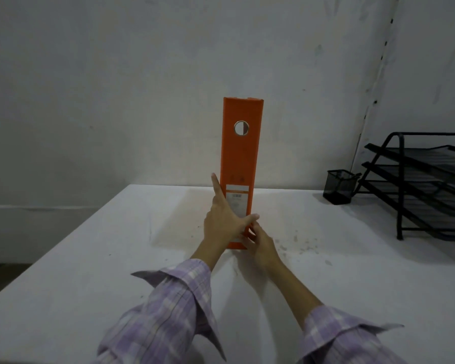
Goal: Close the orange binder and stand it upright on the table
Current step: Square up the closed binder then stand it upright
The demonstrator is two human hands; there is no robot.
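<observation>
The orange binder point(241, 156) stands upright and closed on the white table point(90, 271), its spine facing me, with a round finger hole near the top and a white label lower down. My left hand point(222, 222) spans the lower spine, index finger along its left edge and thumb reaching across to the right edge. My right hand point(258, 244) touches the binder's bottom right corner with its fingertips, just below the left thumb. The base of the binder is partly hidden by both hands.
A black mesh pen cup point(338, 187) and a black tiered mesh paper tray point(426, 185) stand at the table's back right. A white wall rises behind the table. Small specks mark the tabletop right of the binder.
</observation>
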